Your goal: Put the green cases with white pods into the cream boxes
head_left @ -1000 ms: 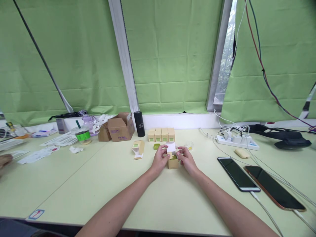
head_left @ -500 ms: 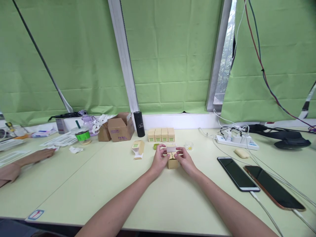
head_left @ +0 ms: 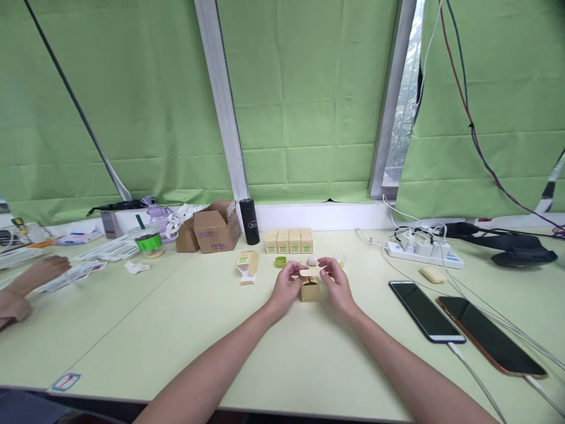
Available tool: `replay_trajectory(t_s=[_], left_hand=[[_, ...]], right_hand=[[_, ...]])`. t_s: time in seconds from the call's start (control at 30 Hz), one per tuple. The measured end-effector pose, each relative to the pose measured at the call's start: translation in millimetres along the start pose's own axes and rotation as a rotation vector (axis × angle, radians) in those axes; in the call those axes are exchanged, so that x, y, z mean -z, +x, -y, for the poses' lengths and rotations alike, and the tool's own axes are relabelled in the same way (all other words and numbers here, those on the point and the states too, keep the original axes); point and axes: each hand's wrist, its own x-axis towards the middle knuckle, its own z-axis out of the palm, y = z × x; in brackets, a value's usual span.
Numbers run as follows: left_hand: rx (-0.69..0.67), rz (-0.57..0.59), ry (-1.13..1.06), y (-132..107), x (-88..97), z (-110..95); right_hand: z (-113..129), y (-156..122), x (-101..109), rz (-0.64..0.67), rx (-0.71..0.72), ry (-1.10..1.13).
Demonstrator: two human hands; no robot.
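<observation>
A small brown cardboard box [head_left: 309,292] stands upright on the table, its top flap tilted over and a dark gap showing at the top. My left hand [head_left: 285,287] is closed on the box's left side and flap. Just off its right side, my right hand [head_left: 338,286] has its fingers apart and holds nothing. Beyond the hands are a small green tray [head_left: 280,261], a small whitish piece [head_left: 312,260] and a clear round dish [head_left: 342,259] partly hidden by my right hand. To the left lies an unfolded carton [head_left: 248,267] with a green square.
A row of several closed small boxes [head_left: 289,241] stands behind. Further back left are a black bottle [head_left: 249,222], a larger cardboard box [head_left: 215,228] and a drink cup [head_left: 149,241]. Two phones [head_left: 426,311] and a power strip [head_left: 424,254] lie right. Another person's hand [head_left: 50,269] is far left.
The box's raised flap has come down over its top. My right hand has moved off the box, its fingers opening. At far left, the other person's hand has moved left, uncovering printed sheets.
</observation>
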Motion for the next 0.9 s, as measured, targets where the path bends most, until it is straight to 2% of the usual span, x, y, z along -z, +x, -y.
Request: replay_trajectory(t_s=[0.1,0.4,0.6,0.9], left_hand=[[0.003,0.001,0.002,-1,0.3,0],[0.032,0.036,-0.172,-3,5.1,-8],[0.012,0.035,-0.13,-5,5.4,-13],[-0.037,0.086,-0.056,-6,6.1,-8]], right_hand=[[8,0,4,0.024,0.125,-0.068],[9,-4,5,0.037,0.293,-0.228],[9,-5,8,0.073,0.357,-0.307],[11,-7,10,0.09,0.519,-0.378]])
